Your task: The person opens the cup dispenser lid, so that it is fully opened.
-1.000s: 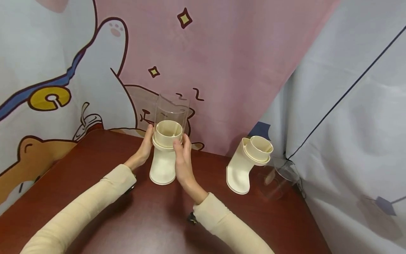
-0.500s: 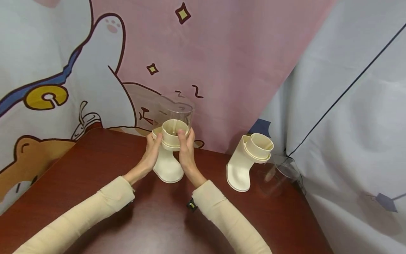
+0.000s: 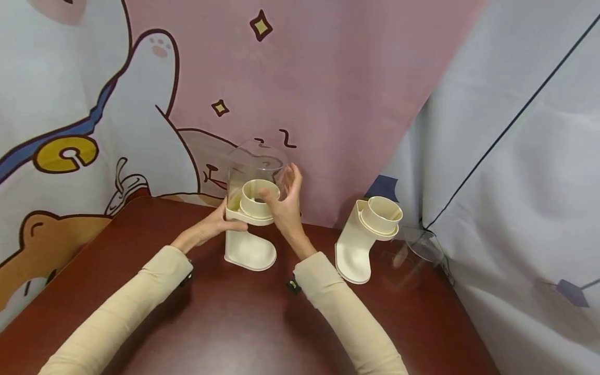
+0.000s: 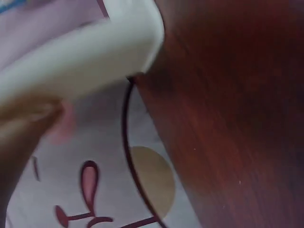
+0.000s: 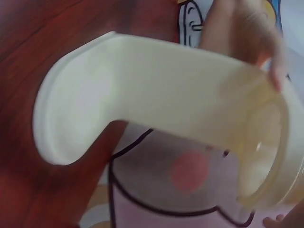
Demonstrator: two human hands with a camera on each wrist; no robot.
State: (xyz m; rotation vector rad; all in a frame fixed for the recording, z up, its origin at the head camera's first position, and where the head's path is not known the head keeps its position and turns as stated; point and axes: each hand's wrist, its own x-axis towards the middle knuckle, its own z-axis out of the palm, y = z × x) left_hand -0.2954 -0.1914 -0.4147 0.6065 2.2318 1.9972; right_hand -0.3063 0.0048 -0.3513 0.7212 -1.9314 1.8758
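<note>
A cream plastic stand (image 3: 250, 251) with a round collar is upright between my hands, its rounded foot turned to the right; I cannot tell if the foot touches the table. Around and above the collar is a clear plastic cylinder (image 3: 241, 166). My left hand (image 3: 210, 225) grips the stand's upper rim from the left, thumb under the ledge. On the other side, my right hand (image 3: 287, 208) has its thumb before the collar and its fingers spread beside the cylinder. In the right wrist view the stand (image 5: 166, 90) lies across the frame, left hand (image 5: 242, 38) behind it.
A second cream stand (image 3: 353, 255) with a similar collar stands to the right on the dark red table (image 3: 225, 323). Next to it is another clear cylinder (image 3: 412, 255). A printed curtain (image 3: 337, 104) hangs right behind the table, and a thin black cord (image 3: 469, 179) runs along the right side.
The stand has turned so its foot now points right. My left thumb has moved from the upper front to below the ledge. My right fingers have spread away from the collar.
</note>
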